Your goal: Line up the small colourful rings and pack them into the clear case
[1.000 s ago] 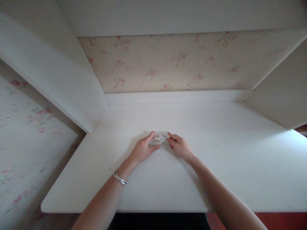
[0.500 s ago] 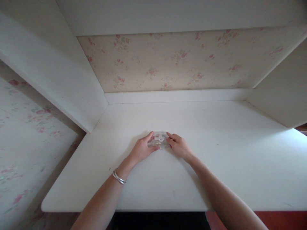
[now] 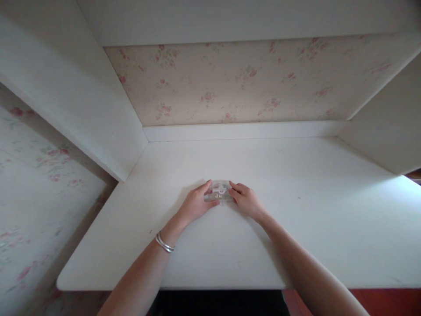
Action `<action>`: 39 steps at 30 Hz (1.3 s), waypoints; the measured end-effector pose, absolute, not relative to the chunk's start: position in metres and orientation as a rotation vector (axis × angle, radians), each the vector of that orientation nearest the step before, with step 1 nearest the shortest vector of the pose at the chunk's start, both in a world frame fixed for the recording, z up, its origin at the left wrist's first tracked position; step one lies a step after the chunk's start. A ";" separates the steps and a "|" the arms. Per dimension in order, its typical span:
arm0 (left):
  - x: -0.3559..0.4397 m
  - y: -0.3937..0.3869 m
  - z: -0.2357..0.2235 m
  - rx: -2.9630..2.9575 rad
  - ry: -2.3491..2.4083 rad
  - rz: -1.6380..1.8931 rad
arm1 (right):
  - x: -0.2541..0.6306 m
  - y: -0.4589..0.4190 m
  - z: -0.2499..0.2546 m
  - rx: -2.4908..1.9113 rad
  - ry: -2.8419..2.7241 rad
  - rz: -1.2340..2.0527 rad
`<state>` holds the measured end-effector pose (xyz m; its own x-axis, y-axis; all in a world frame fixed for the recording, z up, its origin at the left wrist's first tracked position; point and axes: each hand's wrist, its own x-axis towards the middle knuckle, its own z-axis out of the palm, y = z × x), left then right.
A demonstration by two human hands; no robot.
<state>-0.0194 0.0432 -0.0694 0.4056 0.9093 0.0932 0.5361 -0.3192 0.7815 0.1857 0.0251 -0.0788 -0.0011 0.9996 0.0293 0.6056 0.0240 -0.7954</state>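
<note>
A small clear plastic box point(image 3: 221, 193) is held just in front of me on the white desk point(image 3: 263, 245). Small pale and yellowish bits show through its see-through wall, too small to name. My left hand point(image 3: 197, 199) grips the box's left side, thumb along the near edge and fingers at the far edge. At the right end, my right hand point(image 3: 245, 198) pinches it between thumb and fingers. Two silvery bangles point(image 3: 165, 242) circle my left wrist. Whether the box rests on the desk or is slightly raised I cannot tell.
White side panels point(image 3: 108, 114) rise at the left and right of the desk, with a white shelf point(image 3: 210, 22) overhead. Behind stands a wall with floral paper point(image 3: 230, 83). The desk's near edge point(image 3: 220, 288) runs across the bottom; a dark shape lies below it.
Both hands keep their hold on the clear box, which has barely shifted. The view has moved very slightly.
</note>
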 end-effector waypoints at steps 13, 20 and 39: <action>-0.019 0.042 -0.065 2.068 1.278 0.634 | 0.185 0.023 -0.076 -1.660 -1.582 0.871; -0.019 0.042 -0.063 2.083 1.249 0.625 | 0.185 0.020 -0.074 -1.659 -1.609 0.851; -0.019 0.043 -0.073 2.100 1.213 0.681 | 0.185 0.019 -0.073 -1.677 -1.601 0.820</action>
